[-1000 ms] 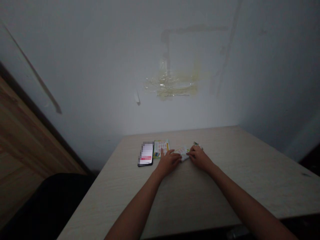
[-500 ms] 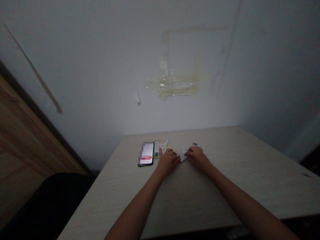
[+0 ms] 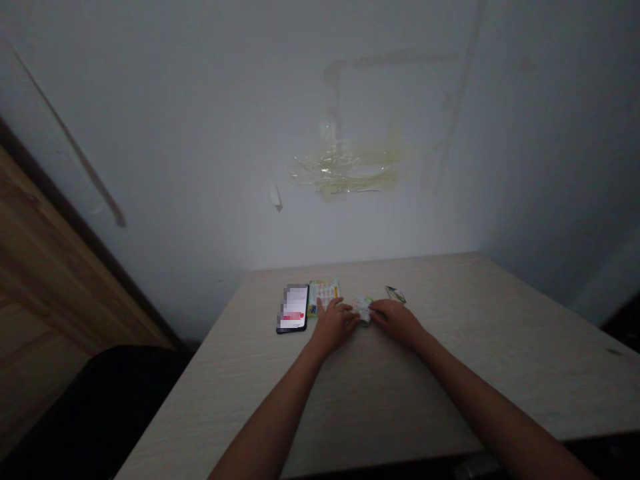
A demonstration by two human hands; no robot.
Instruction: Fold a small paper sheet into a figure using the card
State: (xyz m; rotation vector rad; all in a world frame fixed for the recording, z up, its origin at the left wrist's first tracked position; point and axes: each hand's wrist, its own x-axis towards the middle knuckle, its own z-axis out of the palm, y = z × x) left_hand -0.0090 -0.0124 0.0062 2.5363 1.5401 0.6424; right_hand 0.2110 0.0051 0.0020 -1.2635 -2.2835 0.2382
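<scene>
A small white and green printed piece of paper [image 3: 363,311] lies on the table between my hands. My right hand [image 3: 395,317] pinches its right edge with thumb and fingertips. My left hand [image 3: 335,328] holds its left side with the fingertips, thumb pointing away towards a printed leaflet [image 3: 324,292]. That leaflet lies flat just beyond my left hand, which covers its lower part. Left of the leaflet rests a smartphone [image 3: 294,308] with a lit screen, partly pixelated. Beyond my right hand is a small green and white printed piece [image 3: 396,294].
The pale wood-grain table [image 3: 280,393] stands against a grey-white wall [image 3: 200,133] bearing old clear tape [image 3: 345,173]. On the left are a wooden panel [image 3: 30,280] and a dark object [image 3: 110,407] beside the table edge.
The paper between my hands shows a greener, less text-covered face and looks more compact. My right hand has shifted slightly down, uncovering more of the small piece behind it.
</scene>
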